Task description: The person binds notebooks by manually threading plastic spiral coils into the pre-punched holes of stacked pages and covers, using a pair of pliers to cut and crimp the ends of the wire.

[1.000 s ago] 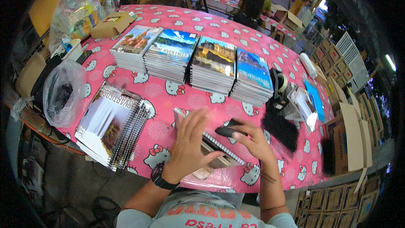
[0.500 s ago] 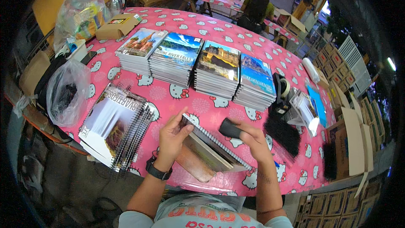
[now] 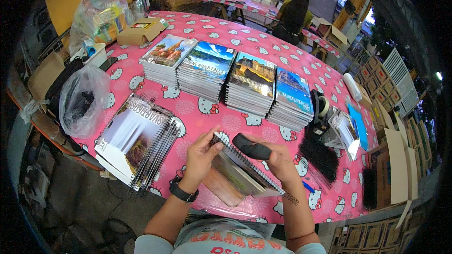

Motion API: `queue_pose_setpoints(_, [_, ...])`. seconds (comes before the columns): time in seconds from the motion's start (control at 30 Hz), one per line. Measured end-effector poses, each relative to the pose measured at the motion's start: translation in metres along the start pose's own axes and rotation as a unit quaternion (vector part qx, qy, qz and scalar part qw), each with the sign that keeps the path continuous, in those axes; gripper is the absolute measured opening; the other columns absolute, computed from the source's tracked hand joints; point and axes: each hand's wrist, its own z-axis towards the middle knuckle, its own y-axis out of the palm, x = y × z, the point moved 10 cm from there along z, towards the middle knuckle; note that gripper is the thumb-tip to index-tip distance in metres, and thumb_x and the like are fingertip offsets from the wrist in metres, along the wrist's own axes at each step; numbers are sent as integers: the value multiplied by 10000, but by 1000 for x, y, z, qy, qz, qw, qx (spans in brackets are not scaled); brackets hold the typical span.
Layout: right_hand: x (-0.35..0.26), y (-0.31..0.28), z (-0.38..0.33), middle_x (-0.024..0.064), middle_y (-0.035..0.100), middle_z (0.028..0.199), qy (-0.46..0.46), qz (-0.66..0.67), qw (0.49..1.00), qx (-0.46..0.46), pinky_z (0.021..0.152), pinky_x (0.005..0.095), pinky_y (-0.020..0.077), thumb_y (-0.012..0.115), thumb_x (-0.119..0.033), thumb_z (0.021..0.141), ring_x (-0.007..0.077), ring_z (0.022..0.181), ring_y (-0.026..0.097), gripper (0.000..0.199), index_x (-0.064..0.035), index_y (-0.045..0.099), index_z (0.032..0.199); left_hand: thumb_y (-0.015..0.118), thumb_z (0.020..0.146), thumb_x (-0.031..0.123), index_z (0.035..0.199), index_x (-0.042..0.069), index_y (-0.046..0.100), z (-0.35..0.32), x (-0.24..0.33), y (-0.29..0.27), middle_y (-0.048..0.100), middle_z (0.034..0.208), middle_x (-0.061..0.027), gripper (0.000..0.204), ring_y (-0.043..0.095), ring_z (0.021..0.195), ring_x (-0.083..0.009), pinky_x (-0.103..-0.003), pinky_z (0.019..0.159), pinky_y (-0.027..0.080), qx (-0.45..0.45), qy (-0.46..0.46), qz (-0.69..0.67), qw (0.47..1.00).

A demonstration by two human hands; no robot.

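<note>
Since the frame 0.5 s ago: spiral notebook (image 3: 245, 171) stays tilted up off the counter (image 3: 282, 61); left hand (image 3: 201, 153) now pinches its upper-left corner, fingers closed on it. Right hand (image 3: 278, 157) grips a black tool (image 3: 252, 149) over the wire spine. Beyond the hands: four stacks of picture-cover notebooks (image 3: 230, 77). Left of the left hand: a fanned notebook pile (image 3: 136, 136). Right of the right hand: black binding combs (image 3: 320, 157), tape dispenser (image 3: 320, 108).
</note>
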Motion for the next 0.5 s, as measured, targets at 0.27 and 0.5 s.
queue_pose_setpoints(0.27, [57, -70, -46, 221, 352, 1382, 110, -503, 857, 35, 1005, 433, 343, 710, -307, 739, 398, 1264, 352, 619, -67, 485, 1263, 602, 838, 33, 1196, 24, 560, 5, 24, 21, 538, 950, -37, 360, 501, 872, -99, -218, 791, 401, -44, 19, 93, 995])
queue_pose_setpoints(0.5, [-107, 0, -57, 161, 580, 1038, -65, -351, 923, 146, 795, 337, 475, 726, -96, 708, 286, 921, 573, 440, -39, 568, 1114, 670, 756, -18, 1050, -12, 621, -10, 78, 91, 565, 939, -70, 298, 547, 857, -126, -228, 737, 436, -150, 92, 105, 979])
